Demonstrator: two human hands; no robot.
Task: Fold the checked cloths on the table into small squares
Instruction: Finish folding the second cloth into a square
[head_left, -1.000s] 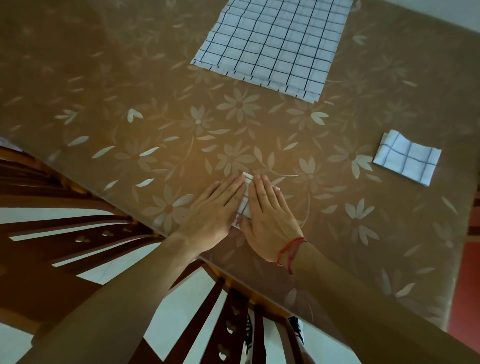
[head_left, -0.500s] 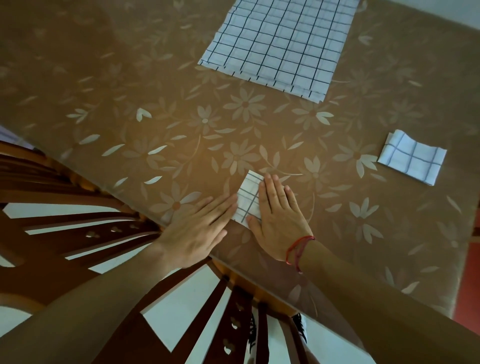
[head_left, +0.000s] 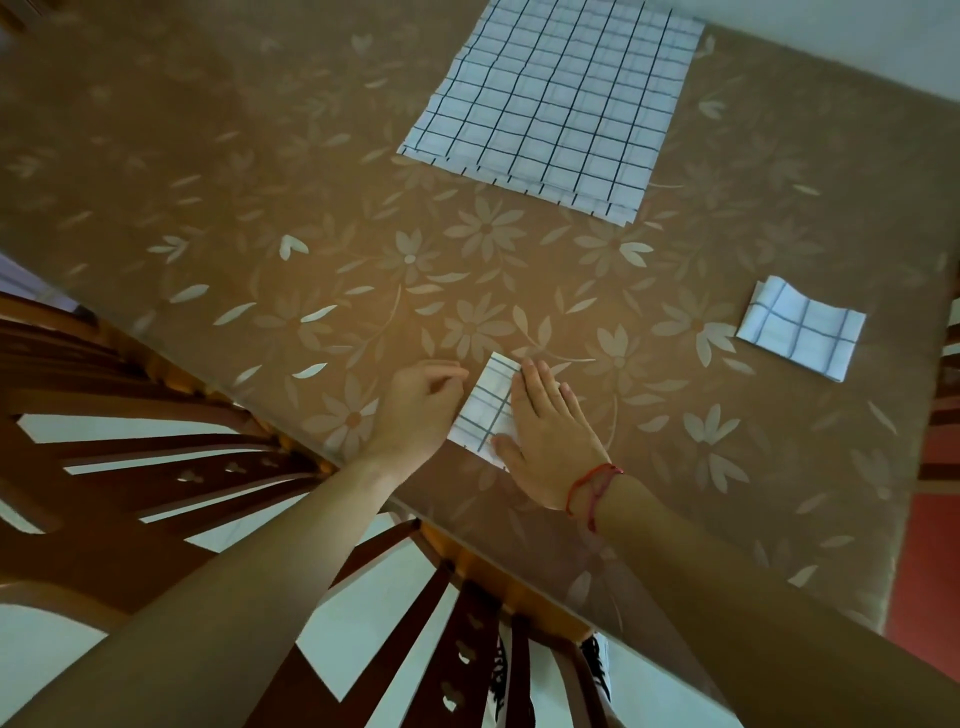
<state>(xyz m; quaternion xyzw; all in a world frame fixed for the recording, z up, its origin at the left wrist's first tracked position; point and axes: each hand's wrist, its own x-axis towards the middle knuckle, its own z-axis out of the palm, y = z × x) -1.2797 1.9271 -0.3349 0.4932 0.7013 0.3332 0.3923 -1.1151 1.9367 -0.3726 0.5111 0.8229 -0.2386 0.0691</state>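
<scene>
- Near the front edge of the worktop (head_left: 260, 208), a small folded checked cloth (head_left: 485, 410) lies on the brown flower-patterned cover.
- Right hand (head_left: 550, 431) lies flat on the right part of that cloth, fingers straight and together, thumb on its near corner; it presses and grasps nothing.
- Left hand (head_left: 421, 410) sits just beside the cloth's left edge with its fingers curled; whether the fingertips pinch that edge cannot be told.
- A red string bracelet (head_left: 592, 483) circles the right wrist.
- Far across the worktop lies a flat stack of unfolded checked cloths (head_left: 556, 98).
- Off to the right, well apart from both hands, rests a folded checked square (head_left: 802, 330).
- Dark wooden chair backs (head_left: 156, 467) show below the worktop's near edge.
</scene>
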